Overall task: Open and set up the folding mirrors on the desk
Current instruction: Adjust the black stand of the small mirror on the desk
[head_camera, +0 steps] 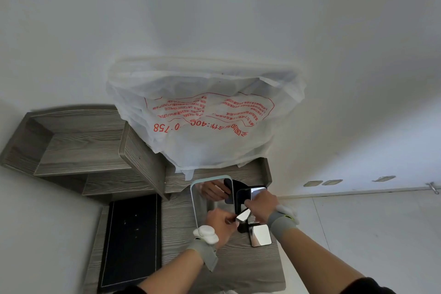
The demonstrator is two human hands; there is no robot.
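Left hand (222, 222) pinching a folding mirror (243, 214) by its silver flap, right hand (261, 204) gripping its black panel, both close together over the wood-grain table (238, 267). Just left, upright teal-framed mirror (202, 200); farther left, black mat (131, 238); behind, printed white bag (202, 114) against white wall (214, 7).

Mint-framed mirror (202, 196) upright; black folding mirror (247, 194) just beside it, part-unfolded.

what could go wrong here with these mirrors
The left hand and right hand work the black folding mirror close against the upright blue-framed mirror; a bump could tip it.
The small mirror lies flat near the right edge of the desk; a nudge might send it off.
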